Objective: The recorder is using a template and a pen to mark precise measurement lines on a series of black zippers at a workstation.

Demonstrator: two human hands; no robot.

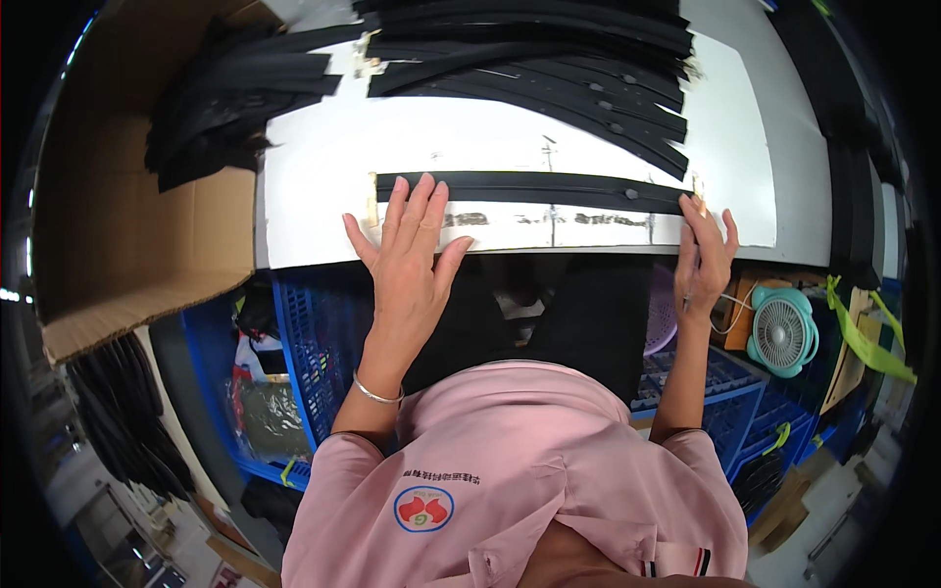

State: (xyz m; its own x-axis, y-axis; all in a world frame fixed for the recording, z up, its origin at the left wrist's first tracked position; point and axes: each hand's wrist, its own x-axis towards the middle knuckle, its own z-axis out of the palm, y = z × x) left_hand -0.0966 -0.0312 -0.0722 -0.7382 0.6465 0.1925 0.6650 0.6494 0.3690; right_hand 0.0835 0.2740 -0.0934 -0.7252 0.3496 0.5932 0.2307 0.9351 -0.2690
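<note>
A long black zipper lies straight across a white board near the table's front edge, its dark slider toward the right end. My left hand is spread flat, three fingertips resting on the zipper's left part, thumb and little finger apart. At the right end, the fingertips of my right hand touch the zipper's tip. That hand's fingers are slightly bent, the little finger standing away; no grip on the zipper shows. Beyond them, several more black zippers lie in a layered bundle, some slanting toward the right.
An open cardboard box stands at the left, with a black zipper pile over its edge. Blue crates sit below the table. At the right are a teal fan, a purple basket and a yellow-green ribbon.
</note>
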